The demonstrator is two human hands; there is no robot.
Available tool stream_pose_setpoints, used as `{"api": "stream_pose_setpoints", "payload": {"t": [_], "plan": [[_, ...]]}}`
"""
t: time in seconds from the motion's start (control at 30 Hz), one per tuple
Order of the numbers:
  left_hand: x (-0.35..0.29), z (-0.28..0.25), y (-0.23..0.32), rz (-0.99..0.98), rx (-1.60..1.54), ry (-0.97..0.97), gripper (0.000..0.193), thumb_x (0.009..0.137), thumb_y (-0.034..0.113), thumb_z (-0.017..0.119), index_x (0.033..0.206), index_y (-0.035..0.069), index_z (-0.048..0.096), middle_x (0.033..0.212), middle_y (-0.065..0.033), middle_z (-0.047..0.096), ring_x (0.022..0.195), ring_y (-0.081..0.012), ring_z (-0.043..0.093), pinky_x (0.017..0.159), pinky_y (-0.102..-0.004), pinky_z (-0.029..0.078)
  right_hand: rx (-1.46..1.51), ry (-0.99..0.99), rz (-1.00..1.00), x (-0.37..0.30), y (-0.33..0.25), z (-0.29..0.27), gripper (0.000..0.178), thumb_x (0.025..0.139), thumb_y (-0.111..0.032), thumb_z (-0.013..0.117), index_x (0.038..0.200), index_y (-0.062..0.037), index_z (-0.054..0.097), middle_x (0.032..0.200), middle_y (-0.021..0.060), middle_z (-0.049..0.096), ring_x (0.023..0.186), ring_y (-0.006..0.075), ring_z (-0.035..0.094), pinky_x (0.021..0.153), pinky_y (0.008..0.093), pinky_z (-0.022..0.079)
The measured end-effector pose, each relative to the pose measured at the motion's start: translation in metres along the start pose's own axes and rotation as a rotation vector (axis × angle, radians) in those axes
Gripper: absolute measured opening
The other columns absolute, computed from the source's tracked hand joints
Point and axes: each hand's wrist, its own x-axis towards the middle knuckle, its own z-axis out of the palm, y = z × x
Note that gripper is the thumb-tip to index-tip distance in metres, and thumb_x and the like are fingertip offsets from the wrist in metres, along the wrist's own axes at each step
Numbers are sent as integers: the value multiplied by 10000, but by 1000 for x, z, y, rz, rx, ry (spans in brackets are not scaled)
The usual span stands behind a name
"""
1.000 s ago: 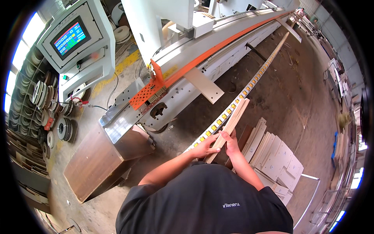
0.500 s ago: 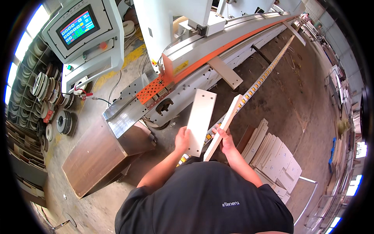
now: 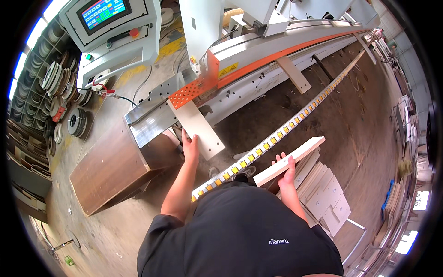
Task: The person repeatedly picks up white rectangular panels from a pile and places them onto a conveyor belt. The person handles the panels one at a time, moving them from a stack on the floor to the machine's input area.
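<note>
My left hand (image 3: 190, 148) grips the near left part of a flat white panel (image 3: 199, 128), thumb on top. The panel's far end lies at the orange perforated guard (image 3: 183, 94) on the machine's infeed, and small dark holes show near its other end. Out to the right, my right hand (image 3: 288, 172) is closed round a second pale panel (image 3: 295, 158), tilted with its long edge up. Its thumb presses the near side, and some fingers show behind the board. A roller rail (image 3: 263, 148) with yellow rollers runs between the two boards.
A brown wood-grain box (image 3: 117, 171) stands left of the metal infeed plate (image 3: 150, 134). Further along the machine, another panel (image 3: 295, 76) sticks out. Stacked white boards (image 3: 325, 194) are at the right. A control cabinet with a lit screen (image 3: 104, 14) stands at upper left.
My left hand has carried its panel left and forward to the orange guard. My right hand has moved right with the other panel, so the boards are now apart. The view has shifted.
</note>
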Motion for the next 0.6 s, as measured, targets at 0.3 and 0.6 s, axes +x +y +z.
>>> {"api": "stream_pose_setpoints", "payload": {"t": [0.3,0.6], "plan": [[24,11,16,-122,-47,-32,794,990,89,629,1653,153,196,1086,-90,679,866,-144,638,661,-308,516,-96,10,-61,0,-15,6,745,932,-330,740,1510,-66,352,1528,124,460,1390,342,477,1110,564,435],[31,55,14,-123,-86,-50,831,964,120,665,1653,165,202,932,-54,694,700,-100,618,486,-267,448,-103,34,-44,9,-17,-13,735,924,-278,746,1514,-88,352,1518,122,470,1374,340,494,1081,544,469]]}}
